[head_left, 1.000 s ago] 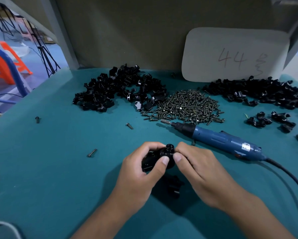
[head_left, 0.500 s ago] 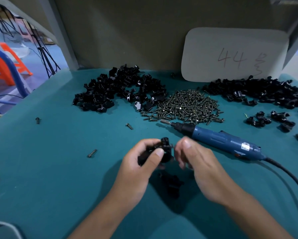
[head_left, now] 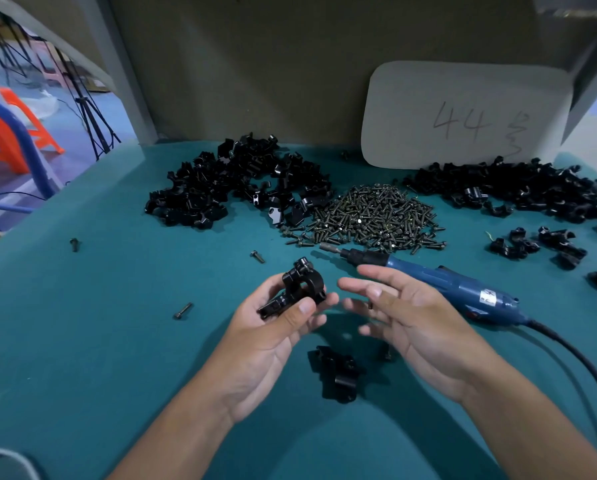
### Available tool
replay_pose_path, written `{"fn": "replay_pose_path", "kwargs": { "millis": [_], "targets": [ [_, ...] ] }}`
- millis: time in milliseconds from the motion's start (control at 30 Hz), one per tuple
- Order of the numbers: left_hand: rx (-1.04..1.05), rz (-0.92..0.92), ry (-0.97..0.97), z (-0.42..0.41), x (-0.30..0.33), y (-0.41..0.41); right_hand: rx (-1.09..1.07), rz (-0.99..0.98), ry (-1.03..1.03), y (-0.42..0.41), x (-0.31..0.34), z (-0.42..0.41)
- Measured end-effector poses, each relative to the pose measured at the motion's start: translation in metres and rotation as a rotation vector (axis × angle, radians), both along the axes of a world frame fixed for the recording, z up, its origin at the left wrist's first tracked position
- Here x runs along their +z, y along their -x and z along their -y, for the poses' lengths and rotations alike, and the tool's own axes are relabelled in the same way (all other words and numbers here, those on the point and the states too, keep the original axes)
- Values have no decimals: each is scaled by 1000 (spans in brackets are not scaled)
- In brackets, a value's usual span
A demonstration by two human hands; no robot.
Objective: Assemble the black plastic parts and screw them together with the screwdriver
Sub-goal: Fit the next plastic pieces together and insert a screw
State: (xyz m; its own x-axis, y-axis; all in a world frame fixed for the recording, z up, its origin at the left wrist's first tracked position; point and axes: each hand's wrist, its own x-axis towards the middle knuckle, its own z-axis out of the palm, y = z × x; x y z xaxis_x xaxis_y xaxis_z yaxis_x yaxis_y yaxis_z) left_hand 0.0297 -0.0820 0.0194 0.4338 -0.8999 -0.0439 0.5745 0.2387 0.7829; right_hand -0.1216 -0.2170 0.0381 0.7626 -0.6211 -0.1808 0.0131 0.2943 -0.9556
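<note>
Now gripping the joined black parts [head_left: 299, 289] in the left hand [head_left: 273, 337], raised above the table [head_left: 99, 323], just left of the electric screwdriver [head_left: 439, 284]. Right hand [head_left: 404, 320] spread wide, holding nothing, hovering over the screwdriver's front end. Spare black part [head_left: 335, 374] lying on the table nearer than the screwdriver. Screw pile [head_left: 373, 216] just beyond it. Risk: unscrewed halves slipping apart if the thumb loosens; reaching carelessly could also nudge the screwdriver into the pile
</note>
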Motion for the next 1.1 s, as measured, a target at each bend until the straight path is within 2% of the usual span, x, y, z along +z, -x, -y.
{"fn": "replay_pose_path", "kwargs": {
  "millis": [67,233,367,1100],
  "targets": [
    [17,49,-50,0,0,-1,-32,-37,210,-1,0,-2],
    [24,115,-93,0,-2,-2,-115,98,394,-3,2,-11],
    [6,134,-94,-1,-2,-1,-199,221,368,-4,2,-16],
    [-92,72,-16,-1,-1,-1,-210,124,914,-6,-9,-21]
  ]
}}
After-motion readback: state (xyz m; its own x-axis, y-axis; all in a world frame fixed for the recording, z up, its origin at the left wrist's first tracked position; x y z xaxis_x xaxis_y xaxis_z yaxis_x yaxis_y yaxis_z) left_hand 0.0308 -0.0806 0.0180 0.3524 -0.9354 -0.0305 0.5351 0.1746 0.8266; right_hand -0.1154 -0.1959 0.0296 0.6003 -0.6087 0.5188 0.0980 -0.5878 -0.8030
